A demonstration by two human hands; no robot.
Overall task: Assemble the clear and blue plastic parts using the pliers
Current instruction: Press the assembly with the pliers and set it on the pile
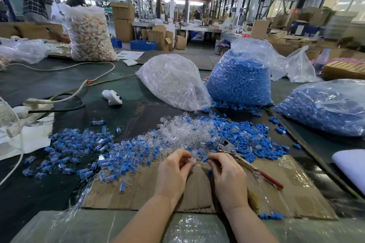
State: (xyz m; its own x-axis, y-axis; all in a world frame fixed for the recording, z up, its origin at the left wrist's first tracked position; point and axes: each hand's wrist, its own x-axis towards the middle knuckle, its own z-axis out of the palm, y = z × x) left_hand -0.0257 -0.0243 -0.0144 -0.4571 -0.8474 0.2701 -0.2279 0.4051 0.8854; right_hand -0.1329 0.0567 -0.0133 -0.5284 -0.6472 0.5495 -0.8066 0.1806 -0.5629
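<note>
Left hand: the left hand (173, 165), lower centre of the frame, has its fingers (184, 157) curled round a clear plastic part (192, 161), pinched at the tips
Right hand: the right hand (227, 171), just right of it, pinches a blue plastic part (205, 159) at the tips of its curled fingers (214, 159)
Key relation: the blue part lies directly right of the clear part, the two tips near each other but seemingly apart; the closing move would run left to right between the hands
Long axis: too small to tell for either part
Pliers: the pliers (248, 163) lie on the cardboard (296, 193), head toward the piles at centre, red handles trailing to the lower right; they pass just beside the right hand, which is the nearer one; neither hand grips them
Stock: the clear pile (183, 134) sits above the hands, loose blue parts (246, 136) to its right
Finished pieces: joined parts (83, 148) spread at centre left
Edges and room: bare cardboard under the hands gives open room; the desk (29, 193) extends left; filled bags (241, 79) stand well apart, upper half of the frame
Judged step: mating by hand, pressing with pliers not yet done
</note>
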